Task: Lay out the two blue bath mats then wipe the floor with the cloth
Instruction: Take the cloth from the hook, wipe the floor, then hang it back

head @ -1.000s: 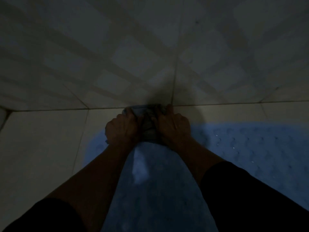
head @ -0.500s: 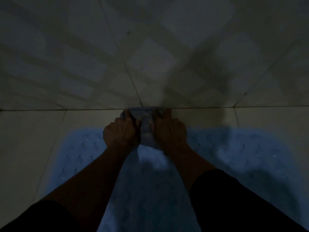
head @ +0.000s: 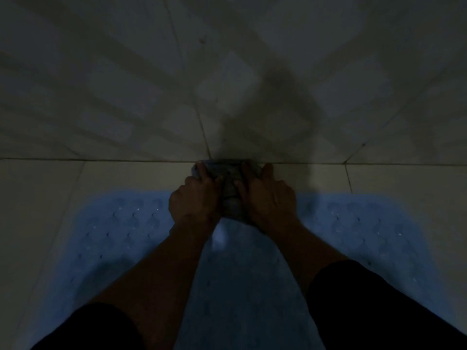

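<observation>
A crumpled grey cloth lies on the pale floor tile where the floor meets the wall. My left hand grips its left side, and my right hand holds its right side with the fingers reaching to the wall. Beneath my forearms lies blue bath mat with a bumpy surface, and it continues to the right. In this dim light I cannot tell whether that is one mat or two.
The tiled wall fills the upper half, with my shadow on it. Bare floor tile lies left of the mat and a strip runs between mat and wall. Dark sleeves cover my upper arms at the bottom.
Both hands slid the cloth to the right along the base of the wall, past the vertical wall tile joint. Their hold on the cloth looks the same.
</observation>
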